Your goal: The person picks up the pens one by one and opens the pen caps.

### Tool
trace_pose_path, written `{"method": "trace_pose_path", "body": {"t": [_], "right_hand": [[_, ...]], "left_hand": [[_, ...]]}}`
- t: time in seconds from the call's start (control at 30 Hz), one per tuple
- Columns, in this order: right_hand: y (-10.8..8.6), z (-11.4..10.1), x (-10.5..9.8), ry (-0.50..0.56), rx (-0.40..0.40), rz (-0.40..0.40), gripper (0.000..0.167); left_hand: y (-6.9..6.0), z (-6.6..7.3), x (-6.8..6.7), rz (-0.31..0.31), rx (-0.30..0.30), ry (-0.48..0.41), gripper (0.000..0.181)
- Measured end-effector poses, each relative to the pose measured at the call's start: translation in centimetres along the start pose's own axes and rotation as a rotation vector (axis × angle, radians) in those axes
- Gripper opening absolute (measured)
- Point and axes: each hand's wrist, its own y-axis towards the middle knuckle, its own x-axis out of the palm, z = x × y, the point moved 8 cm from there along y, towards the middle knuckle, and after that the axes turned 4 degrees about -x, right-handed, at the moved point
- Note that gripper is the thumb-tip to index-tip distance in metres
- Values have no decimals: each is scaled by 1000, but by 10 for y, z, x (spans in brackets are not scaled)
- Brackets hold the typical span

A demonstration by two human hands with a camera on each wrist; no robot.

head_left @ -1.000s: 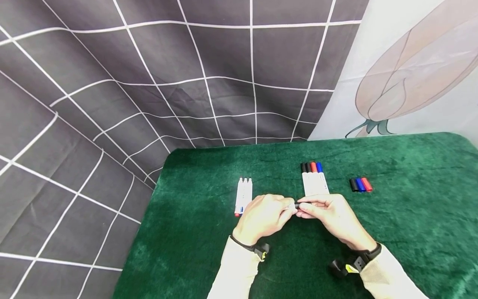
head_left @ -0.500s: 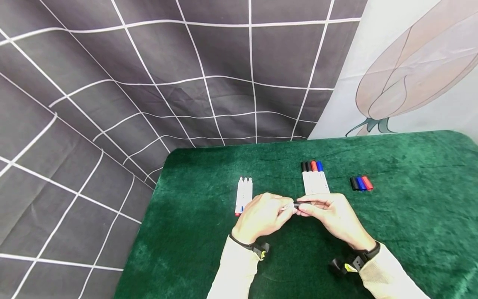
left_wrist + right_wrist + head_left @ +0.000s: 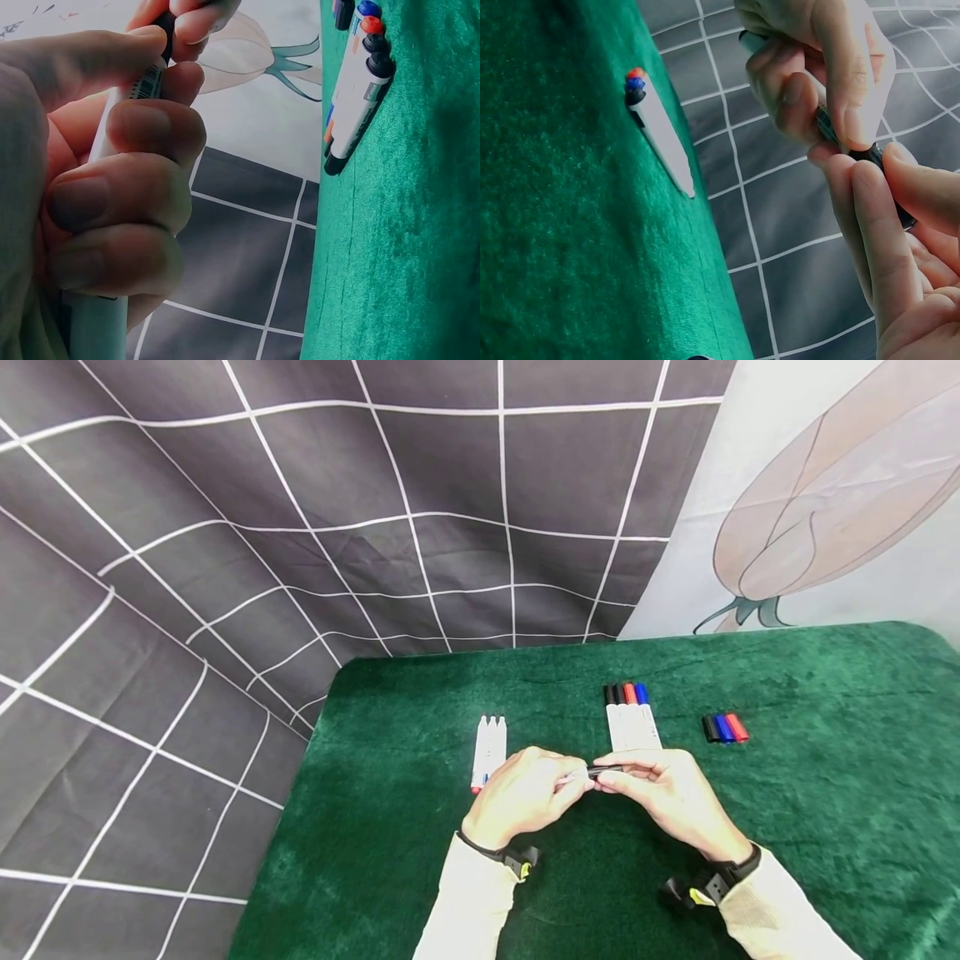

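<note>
Above the green plush surface [image 3: 375, 802], the left hand [image 3: 525, 793] grips a whiteboard marker [image 3: 148, 82] while the right hand [image 3: 667, 793] pinches its black cap [image 3: 874, 156], presumably for opposed leverage; loose caps [image 3: 725, 728] lie beyond the right hand.

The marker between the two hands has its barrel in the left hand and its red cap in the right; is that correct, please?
Not quite: the cap is black, not red, as the right wrist view shows. The left hand holds the barrel, the right hand the cap.
</note>
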Motion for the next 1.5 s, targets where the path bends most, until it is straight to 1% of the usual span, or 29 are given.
{"method": "trace_pose_path", "body": {"t": [0.23, 0.47, 0.77, 0.97, 1.23, 1.33, 1.5], "right_hand": [[1, -3, 4, -20, -17, -8, 14], [2, -4, 5, -28, -29, -5, 15], [1, 2, 4, -90, 5, 8, 15], [0, 7, 5, -62, 35, 9, 19], [-2, 12, 7, -49, 71, 24, 21], [-2, 13, 8, -6, 75, 29, 26], [-2, 15, 11, 136, 88, 61, 33]], "left_hand": [[-3, -3, -1, -19, -11, -36, 32], [-3, -5, -1, -10, -18, -77, 33], [-2, -5, -1, -16, -16, -70, 33], [-3, -6, -1, -15, -29, -33, 33], [-3, -10, -1, -19, -57, -35, 30], [-4, -12, -3, -14, -72, -49, 28], [-3, -13, -5, -4, -75, -86, 18]]}}
